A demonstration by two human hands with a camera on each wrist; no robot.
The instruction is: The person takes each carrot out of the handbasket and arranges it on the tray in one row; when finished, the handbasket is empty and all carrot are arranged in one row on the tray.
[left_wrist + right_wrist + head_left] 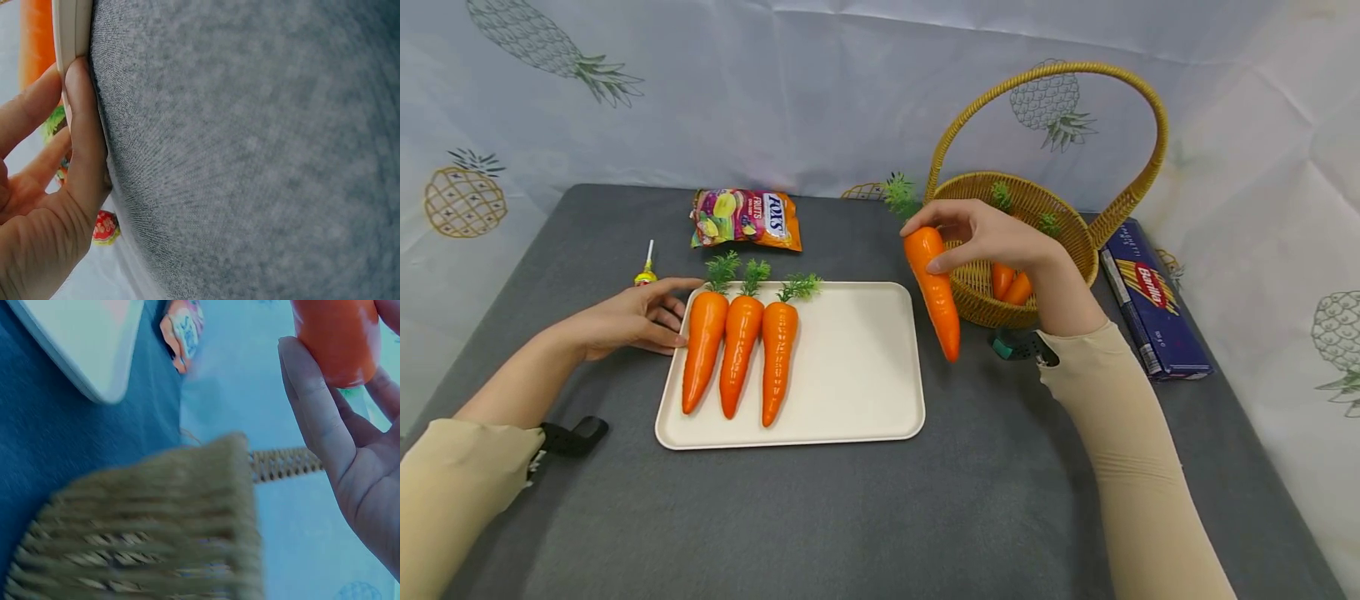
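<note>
Three orange carrots with green tops lie side by side on the left half of a cream tray point(850, 367); the leftmost carrot point(704, 343) is beside the tray's left edge. My left hand point(628, 321) pinches that edge, thumb and fingers on the rim point(82, 31) in the left wrist view. Between thumb and fingers, my right hand point(992, 242) holds another carrot point(937, 292) near its top, its tip pointing down, between the tray and a wicker basket point(981, 308). More carrots point(1018, 288) lie inside the basket.
A candy bag point(747, 220) lies behind the tray, and a lollipop point(645, 275) is behind my left hand. A blue pasta box point(1157, 304) sits right of the basket. The basket's tall handle point(1051, 70) arches up behind my right hand.
</note>
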